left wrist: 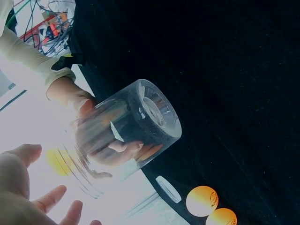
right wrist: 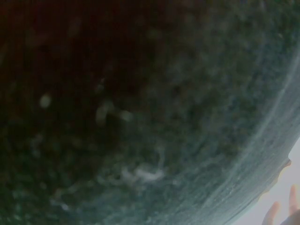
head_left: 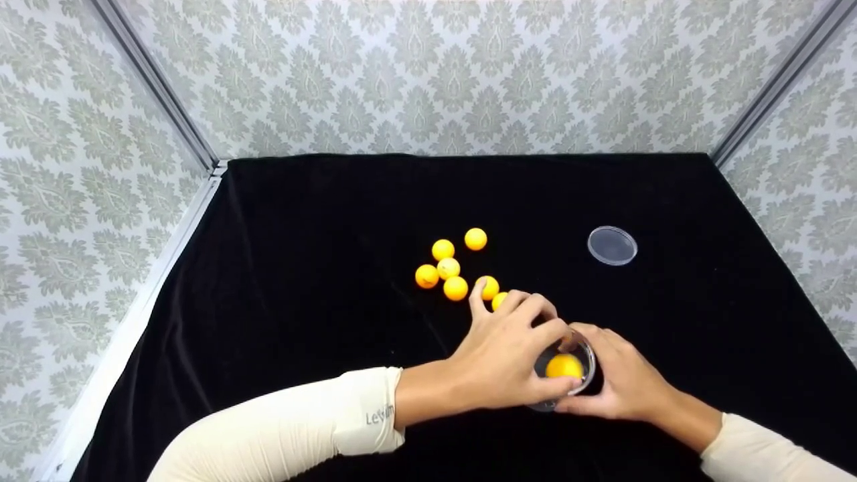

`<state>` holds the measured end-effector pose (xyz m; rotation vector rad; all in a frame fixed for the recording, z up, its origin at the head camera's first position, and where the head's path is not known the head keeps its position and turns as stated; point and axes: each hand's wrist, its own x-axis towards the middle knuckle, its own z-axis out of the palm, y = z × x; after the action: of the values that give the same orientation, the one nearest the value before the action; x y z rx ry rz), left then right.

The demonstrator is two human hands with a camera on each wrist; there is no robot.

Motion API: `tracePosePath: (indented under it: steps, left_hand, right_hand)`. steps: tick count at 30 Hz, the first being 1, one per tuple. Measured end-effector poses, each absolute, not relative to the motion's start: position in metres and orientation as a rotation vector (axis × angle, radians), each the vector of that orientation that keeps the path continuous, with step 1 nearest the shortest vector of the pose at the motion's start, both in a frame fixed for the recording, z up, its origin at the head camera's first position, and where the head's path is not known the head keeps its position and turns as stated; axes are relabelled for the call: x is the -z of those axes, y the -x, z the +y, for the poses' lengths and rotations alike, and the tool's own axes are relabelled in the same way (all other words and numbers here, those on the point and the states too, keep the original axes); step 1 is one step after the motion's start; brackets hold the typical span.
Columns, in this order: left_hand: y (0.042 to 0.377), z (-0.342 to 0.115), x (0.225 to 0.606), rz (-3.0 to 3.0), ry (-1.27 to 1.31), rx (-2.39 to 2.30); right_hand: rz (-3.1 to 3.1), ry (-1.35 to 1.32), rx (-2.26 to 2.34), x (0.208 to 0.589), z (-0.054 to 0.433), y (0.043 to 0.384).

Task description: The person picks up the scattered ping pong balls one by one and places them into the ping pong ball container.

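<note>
My right hand (head_left: 619,375) grips a clear plastic jar (left wrist: 126,126), its fingers wrapped round the wall. The jar is tilted, with its base toward the upper right in the left wrist view. An orange table tennis ball (head_left: 564,367) shows at the jar's mouth. Over that mouth is my left hand (head_left: 502,361), its thumb beside the ball and its fingers spread. From the left wrist, the fingertips (left wrist: 51,197) stand apart near the ball. The right wrist view is mostly dark and blurred, with pale fingertips at its lower right corner.
Several orange balls (head_left: 455,288) lie loose on the black cloth (head_left: 321,268), two of them just beyond my left fingers. A round clear lid (head_left: 612,246) rests at the back right. Patterned panels (head_left: 415,80) wall in the back and sides.
</note>
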<state>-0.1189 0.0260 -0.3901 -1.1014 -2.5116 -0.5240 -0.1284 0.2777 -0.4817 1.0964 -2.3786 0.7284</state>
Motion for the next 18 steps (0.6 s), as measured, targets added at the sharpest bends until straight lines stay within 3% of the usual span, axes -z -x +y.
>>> tracePosePath:
  steps: [9,18]
  left_hand:
    - [0.138,0.022,0.386,-2.524,0.958,0.584]
    - [0.193,0.007,0.394,-2.616,0.727,0.655]
  right_hand:
    - [-2.382,-1.091,-0.71,0.481,0.278,0.129]
    - [-2.393,-1.077,-0.738,0.482,0.277,0.128]
